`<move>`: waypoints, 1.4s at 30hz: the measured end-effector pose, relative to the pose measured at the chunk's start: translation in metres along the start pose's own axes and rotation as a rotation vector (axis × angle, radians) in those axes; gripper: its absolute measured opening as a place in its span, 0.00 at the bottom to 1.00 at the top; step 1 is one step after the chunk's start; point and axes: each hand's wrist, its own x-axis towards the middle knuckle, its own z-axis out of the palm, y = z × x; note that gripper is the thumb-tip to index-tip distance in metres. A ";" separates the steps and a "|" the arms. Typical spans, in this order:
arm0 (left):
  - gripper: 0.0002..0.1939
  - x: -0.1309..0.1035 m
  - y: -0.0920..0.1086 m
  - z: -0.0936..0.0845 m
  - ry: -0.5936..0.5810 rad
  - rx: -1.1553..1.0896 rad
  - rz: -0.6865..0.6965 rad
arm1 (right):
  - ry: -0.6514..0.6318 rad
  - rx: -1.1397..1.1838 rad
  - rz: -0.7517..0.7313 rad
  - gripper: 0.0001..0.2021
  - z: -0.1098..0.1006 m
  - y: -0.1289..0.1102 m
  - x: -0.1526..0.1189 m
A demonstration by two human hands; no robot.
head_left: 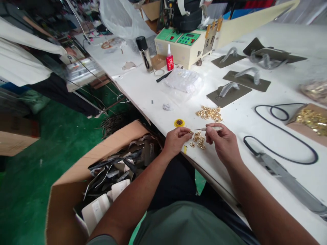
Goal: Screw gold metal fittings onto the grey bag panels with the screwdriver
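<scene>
My left hand [177, 140] pinches a small gold metal fitting [190, 132] at the table's near edge. Facing it, my right hand [221, 141] is closed on a thin pointed tool with a pale handle [217, 128]; its dark tip points left toward the fitting, and whether they touch I cannot tell. Between the hands lies a small group of gold metal fittings [199, 139]. Behind them is a larger heap of gold fittings [209, 113]. Just beyond my left hand sits a round yellow dish [179, 123] with dark contents.
A cardboard box [74, 160] of scraps stands at lower left. On the table [258, 126] are a grey corded power tool [288, 180], a red bottle [169, 59], a clear flask [146, 58], a plastic bag [184, 80], flat olive pieces [230, 93] and a cream machine [184, 47]. Another person [28, 61] stands left.
</scene>
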 end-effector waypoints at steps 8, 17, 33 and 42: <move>0.18 0.001 -0.004 0.002 0.002 0.065 0.007 | -0.011 -0.116 -0.004 0.19 0.001 -0.003 0.000; 0.18 0.000 -0.004 0.002 -0.001 0.065 0.018 | -0.016 -0.155 -0.008 0.20 0.001 0.005 0.001; 0.12 -0.007 -0.003 0.005 -0.017 0.218 0.093 | 0.080 -0.312 -0.050 0.20 -0.001 0.000 0.001; 0.02 -0.013 0.004 0.005 0.088 0.821 0.487 | 0.223 0.009 -0.077 0.14 -0.026 -0.007 0.007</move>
